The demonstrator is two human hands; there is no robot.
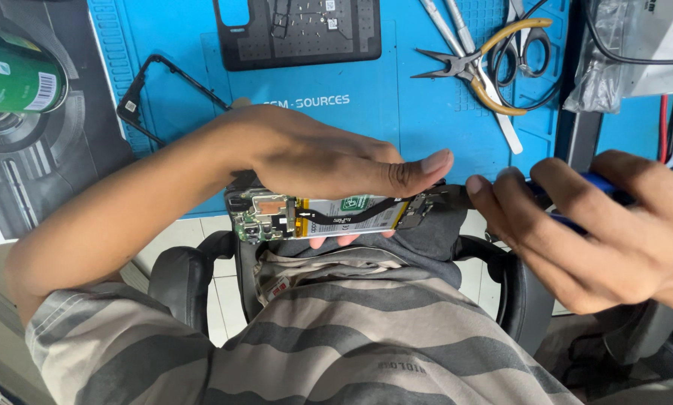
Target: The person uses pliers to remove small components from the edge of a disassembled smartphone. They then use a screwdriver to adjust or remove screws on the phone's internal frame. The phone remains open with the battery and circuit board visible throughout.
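My left hand (329, 157) grips an opened phone (329, 214) from above, held on its edge just below the blue mat. Its inner side faces me, showing the battery, a black flex cable and green circuit boards. My right hand (599, 225) holds a blue-handled tool (599, 182) whose tip meets the phone's right end, beside my left thumb. Most of the tool is hidden in my fingers.
On the blue mat (366, 112) lie a black phone back cover (299, 30), a thin black frame (152, 94), yellow-handled pliers (479, 71), tweezers and scissors. A green can (14, 75) stands at far left. Cables and a plastic bag are at right. My striped shirt and a chair are below.
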